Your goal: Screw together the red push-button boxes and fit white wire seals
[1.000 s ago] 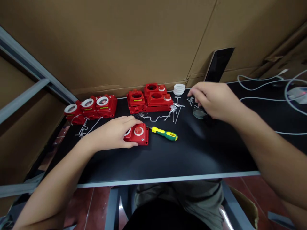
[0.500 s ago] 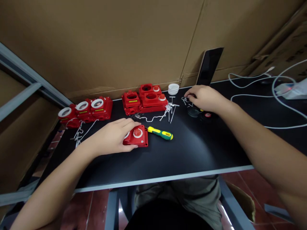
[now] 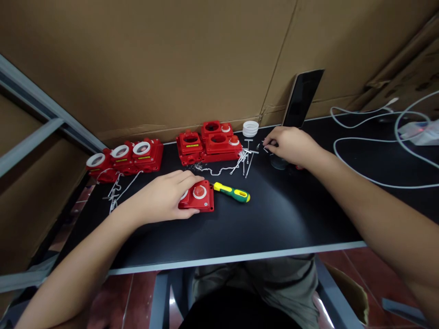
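Observation:
My left hand point(image 3: 171, 194) is closed round the left part of a red alarm-style housing point(image 3: 207, 203) with a white-ringed red button, keeping it on the black table. Touching or just beside its right edge is a green and yellow screwdriver point(image 3: 233, 193), its tip hidden. My right hand point(image 3: 290, 144) reaches to the back of the table, thumb and forefinger pinched together at a few small metal screws point(image 3: 259, 146). Whether a screw is between the fingertips is too small to tell. A clear round disc point(image 3: 279, 163) lies beneath that hand, partly covered.
Several red housings stand at the back left point(image 3: 147, 157) and the back middle point(image 3: 219, 148). Near them lie T-shaped metal rods point(image 3: 251, 157) and stacked white rings point(image 3: 250, 128). A dark panel point(image 3: 303, 98) leans on the cardboard wall point(image 3: 192, 64); a white cable point(image 3: 363, 180) runs right.
My right hand's fingertips have drawn closer together over the screws, and the hand has shifted slightly. My left hand stays on the red housing. The whole view has moved a little.

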Demonstrator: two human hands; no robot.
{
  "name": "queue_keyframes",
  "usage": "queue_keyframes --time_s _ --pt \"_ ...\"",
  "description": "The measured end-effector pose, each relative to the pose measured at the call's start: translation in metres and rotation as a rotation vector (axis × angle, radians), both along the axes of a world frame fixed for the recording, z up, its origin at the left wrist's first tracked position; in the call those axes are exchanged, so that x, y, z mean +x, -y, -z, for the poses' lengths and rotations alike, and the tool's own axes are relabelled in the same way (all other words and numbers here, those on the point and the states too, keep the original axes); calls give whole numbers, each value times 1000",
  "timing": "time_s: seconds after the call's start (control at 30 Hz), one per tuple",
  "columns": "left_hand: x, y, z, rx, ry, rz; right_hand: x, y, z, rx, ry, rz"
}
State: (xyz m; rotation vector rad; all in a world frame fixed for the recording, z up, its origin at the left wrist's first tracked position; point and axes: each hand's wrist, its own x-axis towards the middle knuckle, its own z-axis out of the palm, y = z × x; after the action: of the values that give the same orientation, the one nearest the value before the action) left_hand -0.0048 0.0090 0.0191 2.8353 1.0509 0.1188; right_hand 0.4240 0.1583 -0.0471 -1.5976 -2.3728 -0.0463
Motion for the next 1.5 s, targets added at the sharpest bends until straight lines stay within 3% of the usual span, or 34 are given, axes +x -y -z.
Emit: queue_keyframes --time_s 0.17,0.33,0.7,0.97,1.07,1.3,1.5 --pt "7 10 1 52 74 -24 -4 2 1 -12 -17 11" --pt "16 20 0 63 109 71 -4 3 -1 -28 3 -20" --pt "16 15 2 -39 165 157 -6 10 -13 -95 -39 12" --pt "17 17 7 -17 175 161 -22 33 -39 20 -151 11" --pt "18 16 9 7 144 170 -38 54 -47 45 -217 -105" --pt "19 16 8 -15 160 160 -84 111 -44 -40 -713 -666" --pt "19 17 7 -49 207 146 -101 125 -35 -19 -775 -799"
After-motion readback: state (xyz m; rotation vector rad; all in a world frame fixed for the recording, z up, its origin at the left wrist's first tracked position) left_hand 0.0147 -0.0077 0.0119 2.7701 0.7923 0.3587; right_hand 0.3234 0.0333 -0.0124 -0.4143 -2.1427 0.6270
